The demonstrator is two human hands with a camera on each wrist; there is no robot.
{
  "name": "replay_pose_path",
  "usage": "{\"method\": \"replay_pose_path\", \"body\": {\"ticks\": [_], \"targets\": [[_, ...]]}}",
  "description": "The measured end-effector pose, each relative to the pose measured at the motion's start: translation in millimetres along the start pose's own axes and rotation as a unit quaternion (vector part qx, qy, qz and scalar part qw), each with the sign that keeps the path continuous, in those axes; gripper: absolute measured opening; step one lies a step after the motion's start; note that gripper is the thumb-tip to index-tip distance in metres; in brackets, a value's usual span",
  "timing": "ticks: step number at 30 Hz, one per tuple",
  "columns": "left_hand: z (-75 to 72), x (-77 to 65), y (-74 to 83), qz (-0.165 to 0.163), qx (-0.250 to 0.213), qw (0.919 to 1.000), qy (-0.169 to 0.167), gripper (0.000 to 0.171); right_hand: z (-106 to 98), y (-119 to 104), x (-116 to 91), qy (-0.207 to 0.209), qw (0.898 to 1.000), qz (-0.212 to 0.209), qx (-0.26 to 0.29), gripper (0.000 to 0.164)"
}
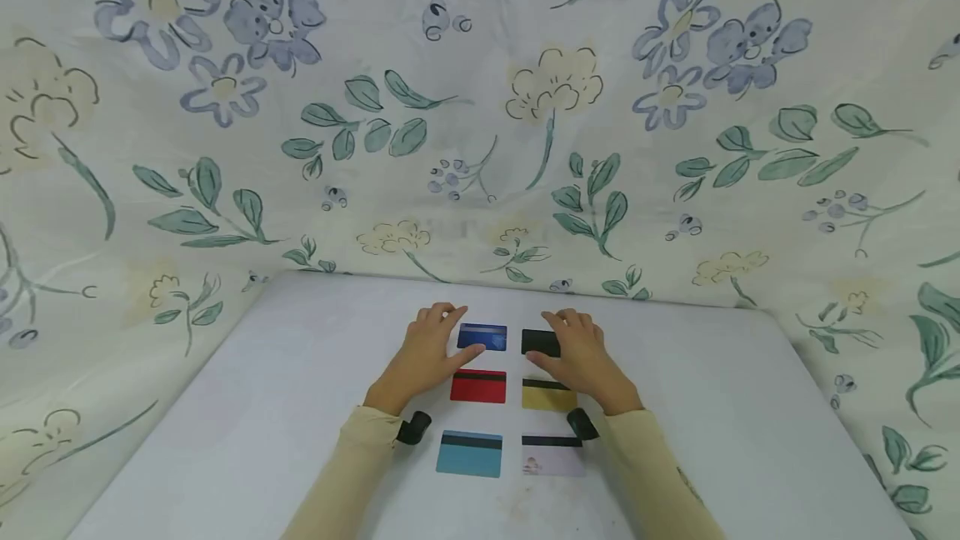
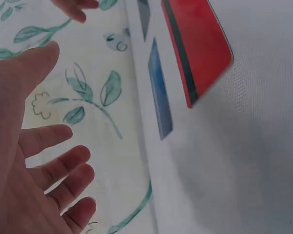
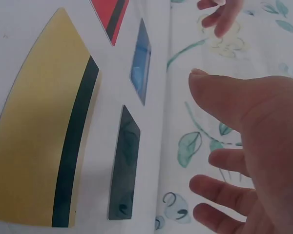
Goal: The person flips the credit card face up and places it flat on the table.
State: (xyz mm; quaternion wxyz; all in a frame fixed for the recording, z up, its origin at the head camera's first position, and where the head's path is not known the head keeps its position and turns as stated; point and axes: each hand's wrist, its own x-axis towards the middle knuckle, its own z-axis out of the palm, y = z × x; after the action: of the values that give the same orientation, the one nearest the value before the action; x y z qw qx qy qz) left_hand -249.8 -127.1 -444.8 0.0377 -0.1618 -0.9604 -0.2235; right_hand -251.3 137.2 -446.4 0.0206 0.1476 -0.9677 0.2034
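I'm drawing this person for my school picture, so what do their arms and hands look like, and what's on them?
The left sleeve and right sleeve are long and pale yellow, ending near the wrists. A small, rounded black gadget sits by each wrist. The left hand and right hand wear no gloves.

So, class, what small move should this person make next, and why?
I'd probably lower the right hand to the black rectangular card: in the head view its spread thumb and fingers bracket that card, while the right wrist view shows them apart from it, holding nothing.
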Motion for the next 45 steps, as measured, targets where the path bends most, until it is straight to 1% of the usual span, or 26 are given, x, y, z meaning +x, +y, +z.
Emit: {"method": "replay_pose_path", "body": {"ticks": [2, 5, 11, 15, 22, 29, 35, 38, 45], "targets": [[-0.5, 2.4, -4.1, -0.006, 0.001, 1.0000, -0.001, 0.075, 2.2, -0.4, 4.0, 0.001, 1.000, -0.004, 0.010, 0.073], [-1.1, 5.0, -9.3, -0.019, 0.001, 0.9997, -0.013, 0.074, 4.4, -1.3, 10.2, 0.001, 1.000, -0.009, 0.020, 0.071], [-0.2, 8.5, -17.4, -0.037, -0.006, 0.9989, -0.029, 0.072, 8.8, -1.3, 20.2, -0.010, 0.999, -0.011, 0.037, 0.067], [0.4, 11.9, -21.5, -0.039, -0.022, 0.9984, -0.035, 0.071, 10.3, -2.7, 23.8, -0.016, 0.999, -0.008, 0.047, 0.065], [4.6, 18.9, -27.5, -0.044, -0.026, 0.9976, -0.046, 0.069, 13.1, -4.9, 30.1, -0.032, 0.998, -0.009, 0.056, 0.064], [6.8, 24.3, -30.2, -0.050, -0.039, 0.9962, -0.060, 0.066, 17.2, -4.9, 36.7, -0.041, 0.997, -0.008, 0.073, 0.060], [6.5, 28.3, -31.6, -0.047, -0.061, 0.9948, -0.067, 0.065, 23.2, -5.2, 43.0, -0.051, 0.996, 0.006, 0.073, 0.059], [7.6, 30.1, -33.8, -0.047, -0.062, 0.9943, -0.072, 0.065, 27.0, -6.1, 46.8, -0.057, 0.996, 0.011, 0.069, 0.059], [11.5, 35.9, -39.6, -0.050, -0.078, 0.9914, -0.092, 0.061, 32.3, -10.1, 53.7, -0.076, 0.994, 0.029, 0.072, 0.060]]}}
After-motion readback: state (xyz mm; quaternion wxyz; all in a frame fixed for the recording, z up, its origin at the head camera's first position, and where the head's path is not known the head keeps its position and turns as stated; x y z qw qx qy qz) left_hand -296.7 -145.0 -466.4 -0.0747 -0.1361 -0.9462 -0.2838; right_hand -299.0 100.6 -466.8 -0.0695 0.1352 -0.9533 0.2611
